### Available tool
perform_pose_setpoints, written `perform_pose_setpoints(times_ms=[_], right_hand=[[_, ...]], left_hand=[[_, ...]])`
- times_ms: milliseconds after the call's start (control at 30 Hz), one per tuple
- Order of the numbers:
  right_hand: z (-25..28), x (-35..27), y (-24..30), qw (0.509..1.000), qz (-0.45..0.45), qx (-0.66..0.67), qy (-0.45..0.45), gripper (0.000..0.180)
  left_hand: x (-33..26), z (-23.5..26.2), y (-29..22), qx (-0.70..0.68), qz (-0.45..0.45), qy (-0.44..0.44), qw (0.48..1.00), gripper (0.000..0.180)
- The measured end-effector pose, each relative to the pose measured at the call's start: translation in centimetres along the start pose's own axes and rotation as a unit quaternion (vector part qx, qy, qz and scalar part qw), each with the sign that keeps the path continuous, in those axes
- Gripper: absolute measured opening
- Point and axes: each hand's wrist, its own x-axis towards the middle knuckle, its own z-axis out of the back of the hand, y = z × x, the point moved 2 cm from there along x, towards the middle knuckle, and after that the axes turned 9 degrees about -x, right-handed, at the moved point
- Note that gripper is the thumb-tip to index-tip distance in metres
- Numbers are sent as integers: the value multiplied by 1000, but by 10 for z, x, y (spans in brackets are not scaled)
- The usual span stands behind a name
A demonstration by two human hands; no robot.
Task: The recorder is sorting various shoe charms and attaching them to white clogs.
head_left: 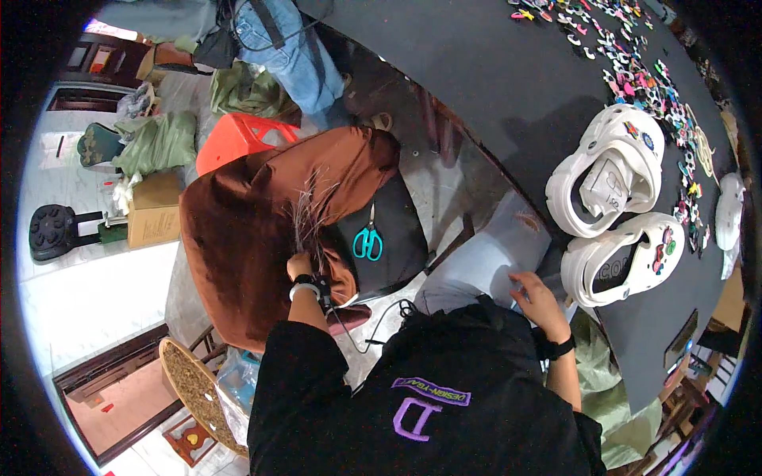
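While we are pinching a bundle of thin plastic ties point(305, 218) in our left hand point(300, 266) over the brown cloth point(230, 238), strands are risking slipping; our right hand point(536, 297), fingers loosely spread, is resting near the white clogs point(611, 170).

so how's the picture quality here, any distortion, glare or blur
Head view: strong fisheye, the black table edge bends and the corners go dark; the pale floor at left is overexposed; the white clogs are bright but readable; the scissors and both hands are sharp, no motion blur.
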Motion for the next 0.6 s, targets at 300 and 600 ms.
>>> perform_pose_setpoints(times_ms=[300, 600], right_hand=[[0, 6, 0, 1000, -2, -26, 7, 33], [2, 6, 1, 999, -33, -9, 19, 33]], left_hand=[[-35, 15, -57, -167, 44, -138, 975, 19], [-53, -7, -59, -332, 137, -122, 925, 12]])
